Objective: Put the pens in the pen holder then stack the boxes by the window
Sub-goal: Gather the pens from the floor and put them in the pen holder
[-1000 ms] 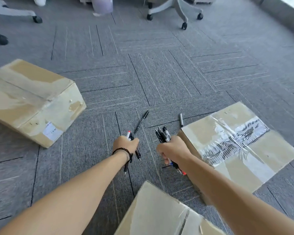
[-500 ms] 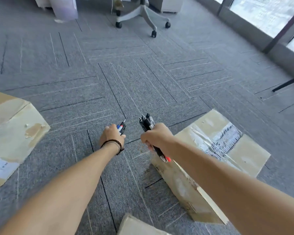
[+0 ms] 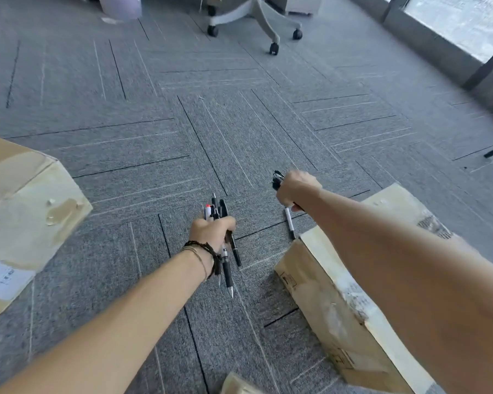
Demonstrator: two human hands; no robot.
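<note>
My left hand (image 3: 211,231) is closed around a bundle of pens (image 3: 225,260), mostly black with one red-capped, sticking out above and below the fist. My right hand (image 3: 295,187) grips another bunch of black pens (image 3: 276,179), tips showing at its left. A white marker (image 3: 290,223) lies on the carpet just below my right hand, beside the corner of a taped cardboard box (image 3: 333,291). A second cardboard box (image 3: 26,211) stands at the left. The corner of a third box (image 3: 236,385) shows at the bottom edge. No pen holder is in view.
Grey carpet tiles cover the floor. A wheeled office chair base (image 3: 256,21) stands at the top centre, with a pale bin (image 3: 123,5) to its left. A window with a low sill (image 3: 450,32) runs along the top right.
The view has swung and my hands have drifted apart. My left hand now holds more pens, including the black one that lay on the carpet. The white marker still lies by the box.
</note>
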